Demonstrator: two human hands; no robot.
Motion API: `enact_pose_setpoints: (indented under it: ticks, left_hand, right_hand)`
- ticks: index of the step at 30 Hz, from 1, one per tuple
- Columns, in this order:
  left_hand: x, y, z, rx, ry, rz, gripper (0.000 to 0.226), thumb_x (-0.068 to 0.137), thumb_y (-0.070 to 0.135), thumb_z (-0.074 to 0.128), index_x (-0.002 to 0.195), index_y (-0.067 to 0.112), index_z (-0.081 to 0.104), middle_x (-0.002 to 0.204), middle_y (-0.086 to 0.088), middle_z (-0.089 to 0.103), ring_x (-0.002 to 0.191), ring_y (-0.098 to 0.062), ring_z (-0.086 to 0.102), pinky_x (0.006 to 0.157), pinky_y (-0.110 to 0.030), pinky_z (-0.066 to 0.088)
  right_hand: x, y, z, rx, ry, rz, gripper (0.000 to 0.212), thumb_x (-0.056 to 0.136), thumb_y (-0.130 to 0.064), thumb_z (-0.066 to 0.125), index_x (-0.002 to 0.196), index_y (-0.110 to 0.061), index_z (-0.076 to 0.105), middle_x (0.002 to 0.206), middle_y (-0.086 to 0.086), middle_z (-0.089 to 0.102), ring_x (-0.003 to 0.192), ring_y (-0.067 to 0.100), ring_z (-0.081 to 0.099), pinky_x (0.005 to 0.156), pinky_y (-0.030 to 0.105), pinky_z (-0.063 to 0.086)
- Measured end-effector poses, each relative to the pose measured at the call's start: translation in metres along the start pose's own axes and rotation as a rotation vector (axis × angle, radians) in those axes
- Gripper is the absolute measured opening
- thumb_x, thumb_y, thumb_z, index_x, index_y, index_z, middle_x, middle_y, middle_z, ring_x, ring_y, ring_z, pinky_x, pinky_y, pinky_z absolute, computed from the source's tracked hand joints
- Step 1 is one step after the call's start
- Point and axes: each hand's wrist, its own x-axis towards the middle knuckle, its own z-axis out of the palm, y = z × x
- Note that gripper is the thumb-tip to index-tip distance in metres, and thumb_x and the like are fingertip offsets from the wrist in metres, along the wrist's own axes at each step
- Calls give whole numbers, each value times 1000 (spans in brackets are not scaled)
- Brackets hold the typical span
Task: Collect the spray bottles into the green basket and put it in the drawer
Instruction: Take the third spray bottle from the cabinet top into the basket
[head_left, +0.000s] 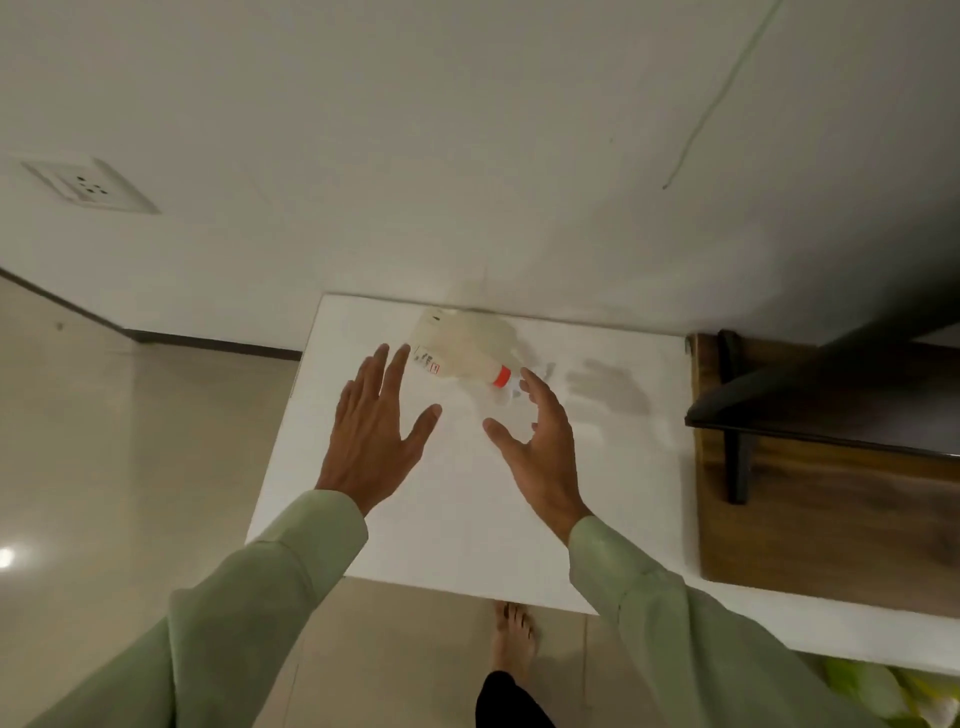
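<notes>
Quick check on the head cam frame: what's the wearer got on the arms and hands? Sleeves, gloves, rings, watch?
Both arms wear long, loose, pale green sleeves ending at the wrists, left sleeve and right sleeve, plain fabric with no visible print or markings. The left hand and right hand are bare: no gloves, and no rings, watch or bracelet visible on the fingers or wrists.

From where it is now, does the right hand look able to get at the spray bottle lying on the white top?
Probably yes. The right hand is open, fingers spread, beside the nozzle end of the spray bottle, which lies on its side on the white top. Nothing lies between them; the left hand hovers clear by the base.
</notes>
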Motion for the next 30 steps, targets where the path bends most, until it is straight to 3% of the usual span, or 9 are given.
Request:
enact_pose_setpoints:
  ticks: [3,7,11,13,16,19,25,30]
  left_hand:
    - [36,-12,2,35,-23,45,77,97,48,49,159,23,10,169,-5,8,156,-25,9,126,-46,12]
    - [77,-21,9,142,-72,174,92,89,43,65,159,22,10,169,-8,8,156,-29,9,125,-49,16]
    - [118,-22,25,341,-185,379,111,77,37,80,160,27,7,169,-9,-1,157,-30,-1,125,-51,14]
    - [137,-23,32,492,-234,467,115,74,35,83,160,28,7,169,-11,1,156,-34,-1,124,-54,15]
    - [155,-22,35,518,-241,499,107,71,21,84,157,26,21,163,-11,23,151,-36,18,118,-48,31]
    - [152,-25,32,448,-230,523,95,69,17,83,151,22,36,150,-11,43,139,-35,37,101,-46,45]
    - [105,-2,26,302,-213,545,95,63,20,89,146,15,45,140,-13,51,129,-38,46,91,-52,55]
    - [53,46,36,227,-242,538,96,63,26,91,146,18,43,142,-9,50,131,-34,43,89,-51,57]
  right_hand:
    - [29,1,13,-125,27,-39,74,88,-27,72,152,-29,36,149,-6,48,136,11,43,110,28,38]
    - [64,1,29,-374,52,-138,74,87,-19,71,152,-13,37,143,8,53,133,24,45,110,38,38]
    - [88,12,42,-674,-20,-146,63,93,-20,63,151,-17,40,148,8,49,143,27,37,122,48,21]
    - [95,18,49,-771,9,-166,55,92,-16,63,145,-18,48,138,5,56,136,26,45,123,47,20]
    - [98,22,54,-800,111,-201,49,88,-7,66,135,-15,58,116,6,65,112,29,59,119,51,29]
    - [92,20,52,-836,195,-214,51,80,-1,71,128,-14,61,106,5,67,101,29,62,120,53,30]
    - [42,6,24,-832,317,-256,50,74,6,73,119,-12,66,104,5,68,107,26,62,124,51,26]
    - [-22,6,-30,-769,526,-251,37,85,3,71,120,-10,68,122,12,67,128,30,57,124,48,27]
